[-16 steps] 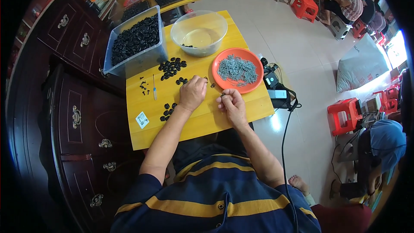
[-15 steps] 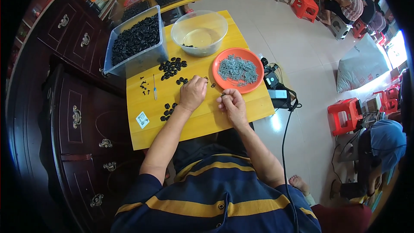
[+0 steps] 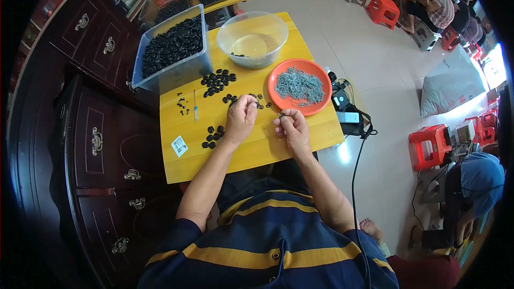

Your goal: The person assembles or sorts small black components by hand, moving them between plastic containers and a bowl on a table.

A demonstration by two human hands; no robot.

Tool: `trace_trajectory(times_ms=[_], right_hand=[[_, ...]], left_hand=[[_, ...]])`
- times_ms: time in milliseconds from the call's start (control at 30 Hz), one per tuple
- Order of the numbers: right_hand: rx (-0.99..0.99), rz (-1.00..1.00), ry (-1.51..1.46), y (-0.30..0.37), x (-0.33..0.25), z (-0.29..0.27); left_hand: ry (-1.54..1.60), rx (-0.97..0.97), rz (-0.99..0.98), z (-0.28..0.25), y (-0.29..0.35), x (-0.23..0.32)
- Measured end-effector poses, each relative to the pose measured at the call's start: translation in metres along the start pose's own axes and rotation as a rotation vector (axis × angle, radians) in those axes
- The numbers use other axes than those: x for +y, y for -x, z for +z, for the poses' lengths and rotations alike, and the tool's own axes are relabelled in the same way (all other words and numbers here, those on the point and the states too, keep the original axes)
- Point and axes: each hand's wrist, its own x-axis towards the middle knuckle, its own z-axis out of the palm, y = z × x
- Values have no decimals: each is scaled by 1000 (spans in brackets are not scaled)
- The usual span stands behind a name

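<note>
My left hand is over the middle of the yellow table, fingers curled together; whatever they pinch is hidden. Just beyond its fingertips lie a few small black pieces. Between thumb and forefinger, my right hand pinches a small dark piece, too small to name. It is at the near edge of an orange plate heaped with thin grey-green metal bits, perhaps springs. Loose black oval parts are spread left of my left hand, with another small group nearer me.
A clear tub full of black parts stands at the back left, beside a clear round bowl. A thin screwdriver-like tool, black screw-like bits and a white label lie left. A cable hangs at the right.
My left hand has drawn slightly left, uncovering small black pieces beyond its fingers. My right hand keeps its pinch near the plate. The whole view has shifted a little.
</note>
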Motion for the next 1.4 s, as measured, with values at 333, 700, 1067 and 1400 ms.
trace_trajectory(times_ms=[333, 700, 1067, 1400], right_hand=[[136, 126, -374, -8, -15, 24], [50, 63, -385, 5, -19, 41], [-73, -43, -124, 11, -21, 34], [-149, -38, -42, 15, -15, 37]], left_hand=[[-180, -266, 291, 17, 58, 61], [435, -341, -167, 18, 70, 43], [300, -87, -31, -18, 45, 49], [234, -49, -17, -29, 43, 45]])
